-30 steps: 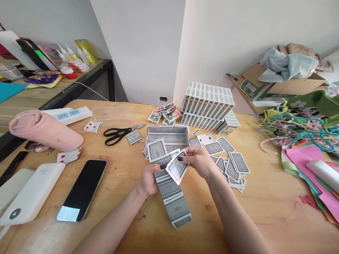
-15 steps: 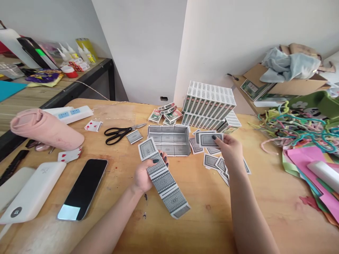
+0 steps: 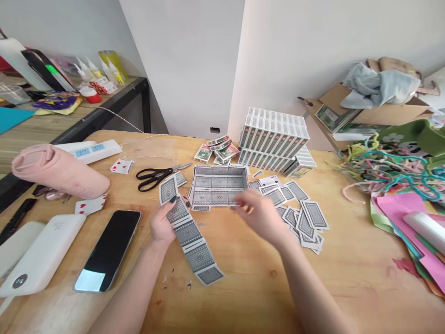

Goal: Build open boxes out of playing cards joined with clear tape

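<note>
A strip of joined playing cards slants above the counter, in front and to the left of an open card-built box, in my head-camera feed. The fingers of the left hand grip it near its upper end, thumb on top; the lower end angles toward the wearer. Half a second ago I had the strip nearer the middle; it has since swung left, its top now beside a small patterned piece and the scissors.

The bigger change is on the right. The right hand was carrying a card over the loose cards; now its fingers are loosely bent and parted, no card visible in them, at the box's near right corner. Motion blurs the fingertips, so I cannot tell whether they touch the rim. A card lies at the left of the spread, where the carried one may have been dropped. For the work, I judge that card set aside, the right hand free and the strip still in progress.

Farther out, red and green packs lie behind the box, a block of stacked card packs stands beside them, and a phone rests at left.
</note>
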A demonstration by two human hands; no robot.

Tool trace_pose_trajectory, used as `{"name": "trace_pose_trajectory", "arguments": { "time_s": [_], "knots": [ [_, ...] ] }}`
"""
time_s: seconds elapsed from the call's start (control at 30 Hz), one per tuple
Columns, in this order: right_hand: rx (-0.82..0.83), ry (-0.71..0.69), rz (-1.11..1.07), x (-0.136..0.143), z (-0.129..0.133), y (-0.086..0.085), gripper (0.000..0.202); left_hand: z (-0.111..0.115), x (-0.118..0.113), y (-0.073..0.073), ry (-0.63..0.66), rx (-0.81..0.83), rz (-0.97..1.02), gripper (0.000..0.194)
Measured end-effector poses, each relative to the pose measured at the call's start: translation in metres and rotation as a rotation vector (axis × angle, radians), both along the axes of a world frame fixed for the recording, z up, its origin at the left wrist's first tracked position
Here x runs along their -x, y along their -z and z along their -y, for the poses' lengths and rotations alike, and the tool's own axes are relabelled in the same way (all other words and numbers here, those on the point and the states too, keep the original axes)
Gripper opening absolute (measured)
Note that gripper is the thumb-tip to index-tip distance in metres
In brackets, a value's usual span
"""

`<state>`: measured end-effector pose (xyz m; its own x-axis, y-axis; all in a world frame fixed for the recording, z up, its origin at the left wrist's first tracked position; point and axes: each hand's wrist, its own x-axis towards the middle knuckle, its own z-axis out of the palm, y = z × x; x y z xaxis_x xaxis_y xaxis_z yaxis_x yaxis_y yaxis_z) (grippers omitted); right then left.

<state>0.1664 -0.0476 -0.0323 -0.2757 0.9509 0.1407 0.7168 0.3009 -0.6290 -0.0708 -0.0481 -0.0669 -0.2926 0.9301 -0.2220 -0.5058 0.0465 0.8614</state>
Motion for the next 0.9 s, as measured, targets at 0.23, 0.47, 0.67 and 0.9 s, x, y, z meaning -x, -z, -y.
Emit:
{"name": "trace_pose_trajectory", "arguments": {
  "time_s": [0.23, 0.47, 0.67, 0.9],
  "knots": [
    [-0.277, -0.190, 0.247, 0.065, 0.009, 0.056, 0.015, -0.003, 0.002, 0.008, 0.065, -0.122, -0.146, 0.020],
    [-0.382, -0.237, 0.435, 0.068, 0.004, 0.067, 0.019, -0.001, 0.003, 0.021, 0.191, -0.119, -0.197, 0.025],
    [-0.352, -0.231, 0.462, 0.069, 0.010, 0.066, 0.019, -0.001, 0.002, 0.021, 0.254, -0.101, -0.305, 0.029],
    [-0.275, -0.223, 0.442, 0.065, 0.016, 0.062, 0.015, 0.001, -0.001, 0.020, 0.288, -0.153, -0.648, 0.040]
  ]
}}
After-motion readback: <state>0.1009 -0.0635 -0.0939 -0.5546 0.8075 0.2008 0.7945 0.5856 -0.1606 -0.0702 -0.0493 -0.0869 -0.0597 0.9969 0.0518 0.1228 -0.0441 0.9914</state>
